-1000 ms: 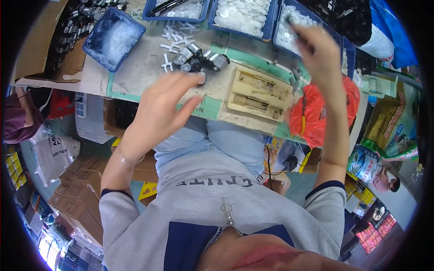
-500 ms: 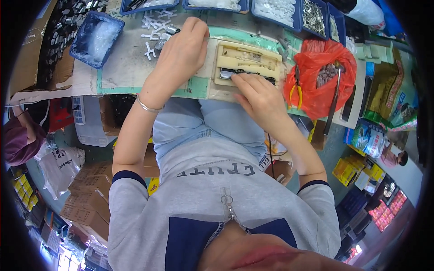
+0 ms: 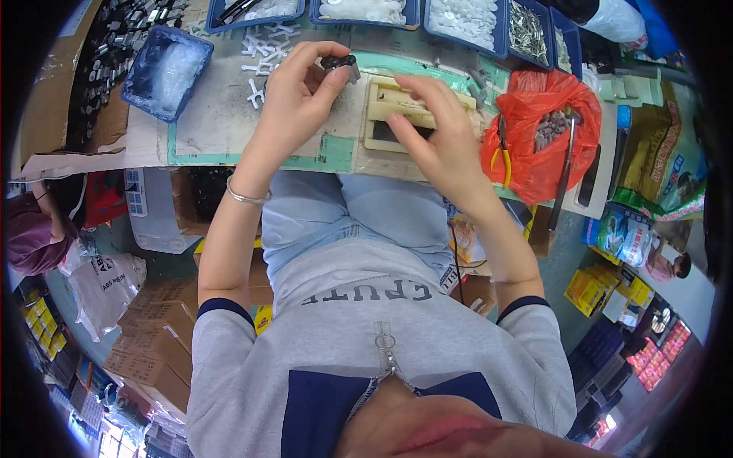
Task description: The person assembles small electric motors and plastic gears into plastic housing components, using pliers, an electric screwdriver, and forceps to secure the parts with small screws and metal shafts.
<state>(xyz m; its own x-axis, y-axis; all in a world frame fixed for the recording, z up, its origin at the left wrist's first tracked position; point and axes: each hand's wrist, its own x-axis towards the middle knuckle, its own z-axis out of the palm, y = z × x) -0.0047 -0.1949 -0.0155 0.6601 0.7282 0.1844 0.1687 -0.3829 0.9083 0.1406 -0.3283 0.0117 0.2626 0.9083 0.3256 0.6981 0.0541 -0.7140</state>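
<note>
My left hand (image 3: 294, 99) is raised over the table, pinching a small black-and-silver part (image 3: 341, 67) between thumb and fingers; its exact kind is unclear. To its right, a cream plastic jig (image 3: 374, 143) lies near the table's front edge. My right hand (image 3: 443, 126) is over the jig, thumb and forefinger on either side of a cream bar (image 3: 382, 110) that looks tilted up from it. A dark recess shows under that bar. My palm and fingers hide the jig's right side. White branched plastic pieces (image 3: 266, 57) lie loose beyond my left hand.
Blue trays of white parts (image 3: 466, 21) and metal pins (image 3: 528, 32) line the far side. A blue tub (image 3: 164, 72) stands at left, beside a carton of black-and-silver pieces (image 3: 95, 84). At right, yellow-handled pliers (image 3: 501, 156) lie by a red bag (image 3: 546, 137) of grey bits.
My left hand has drawn nearer and turned, showing the part it holds. My right hand has moved up over the jig, whose bar now stands differently. The silver-and-black piece seen in the jig no longer shows.
</note>
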